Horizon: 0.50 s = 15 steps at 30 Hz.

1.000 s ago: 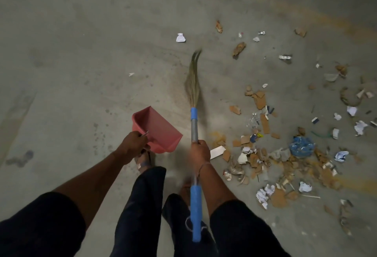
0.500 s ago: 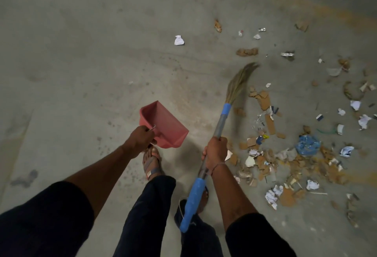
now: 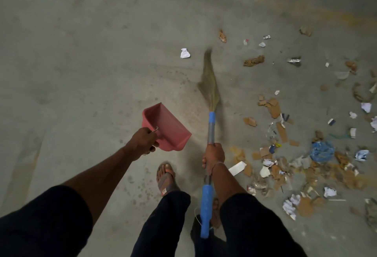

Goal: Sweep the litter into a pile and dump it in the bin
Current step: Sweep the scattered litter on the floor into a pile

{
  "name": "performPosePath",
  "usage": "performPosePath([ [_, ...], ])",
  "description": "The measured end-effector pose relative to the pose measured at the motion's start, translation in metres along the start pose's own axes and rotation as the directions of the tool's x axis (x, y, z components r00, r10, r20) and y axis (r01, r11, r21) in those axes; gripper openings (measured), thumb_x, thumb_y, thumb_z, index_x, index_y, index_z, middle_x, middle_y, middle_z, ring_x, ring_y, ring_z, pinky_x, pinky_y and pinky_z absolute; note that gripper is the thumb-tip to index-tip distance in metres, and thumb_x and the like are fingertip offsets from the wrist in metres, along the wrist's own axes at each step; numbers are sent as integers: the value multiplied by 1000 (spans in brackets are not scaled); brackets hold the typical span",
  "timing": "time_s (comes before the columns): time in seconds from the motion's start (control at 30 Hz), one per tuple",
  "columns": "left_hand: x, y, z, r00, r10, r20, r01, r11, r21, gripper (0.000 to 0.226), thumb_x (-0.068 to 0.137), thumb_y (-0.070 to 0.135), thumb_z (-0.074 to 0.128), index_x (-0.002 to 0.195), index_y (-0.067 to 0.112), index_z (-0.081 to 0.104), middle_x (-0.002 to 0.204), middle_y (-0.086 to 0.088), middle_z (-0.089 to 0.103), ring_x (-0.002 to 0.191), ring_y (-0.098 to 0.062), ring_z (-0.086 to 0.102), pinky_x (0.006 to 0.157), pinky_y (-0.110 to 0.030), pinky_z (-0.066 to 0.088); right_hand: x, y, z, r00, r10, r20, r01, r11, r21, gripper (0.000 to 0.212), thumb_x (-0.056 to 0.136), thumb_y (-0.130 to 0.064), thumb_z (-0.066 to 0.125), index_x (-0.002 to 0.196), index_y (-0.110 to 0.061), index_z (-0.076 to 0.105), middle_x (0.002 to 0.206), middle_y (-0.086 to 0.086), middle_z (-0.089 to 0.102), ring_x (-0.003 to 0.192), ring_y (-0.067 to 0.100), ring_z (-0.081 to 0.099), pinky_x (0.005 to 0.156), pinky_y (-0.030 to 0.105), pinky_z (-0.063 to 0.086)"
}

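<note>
My right hand (image 3: 213,155) grips the grey shaft of a broom (image 3: 211,126) with blue sleeves; its straw head (image 3: 209,82) is blurred and points up the floor, left of the litter. My left hand (image 3: 143,141) holds a red dustpan (image 3: 169,127) by its back edge, above the floor, mouth facing right. Litter (image 3: 285,154) of cardboard scraps, crumpled paper and foil spreads over the right side, densest at the lower right, with a blue plastic bag (image 3: 322,151) in it. A white paper scrap (image 3: 185,53) lies alone left of the broom tip. No bin is in view.
Bare grey concrete floor (image 3: 81,63) fills the left and top. My sandalled left foot (image 3: 166,177) stands between the dustpan and the broom. A brown crumpled piece (image 3: 254,61) and foil bits (image 3: 293,60) lie further up on the right.
The broom head has swung from the right, near the cardboard scraps, back to the left and now points straight up the floor. The dustpan stays held in the left hand.
</note>
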<state>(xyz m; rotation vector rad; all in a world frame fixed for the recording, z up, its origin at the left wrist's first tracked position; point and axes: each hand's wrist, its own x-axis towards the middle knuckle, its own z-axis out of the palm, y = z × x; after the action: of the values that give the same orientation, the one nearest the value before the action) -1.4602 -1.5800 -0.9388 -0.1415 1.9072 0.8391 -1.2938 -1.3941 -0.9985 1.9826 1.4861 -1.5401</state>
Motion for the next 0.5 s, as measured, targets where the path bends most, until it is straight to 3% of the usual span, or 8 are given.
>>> performPosePath([
  [0.27, 18, 17, -32, 999, 47, -1, -47, 999, 4, 38, 99, 35, 61, 98, -2, 64, 89, -19, 70, 53, -17, 51, 42, -22, 35, 51, -42, -29, 982, 106, -154, -66, 967, 244, 17, 99, -13, 33, 95, -6, 48, 58, 14, 45, 40, 19, 43, 43, 26, 43],
  [0.5, 29, 34, -32, 1000, 9, 9, -10, 1000, 4, 33, 101, 25, 55, 99, -7, 65, 85, -20, 67, 47, -14, 49, 38, -20, 32, 1, -74, -12, 988, 6, -153, 42, 949, 312, 18, 95, -18, 36, 97, -6, 50, 63, 15, 50, 40, 20, 44, 41, 27, 43],
])
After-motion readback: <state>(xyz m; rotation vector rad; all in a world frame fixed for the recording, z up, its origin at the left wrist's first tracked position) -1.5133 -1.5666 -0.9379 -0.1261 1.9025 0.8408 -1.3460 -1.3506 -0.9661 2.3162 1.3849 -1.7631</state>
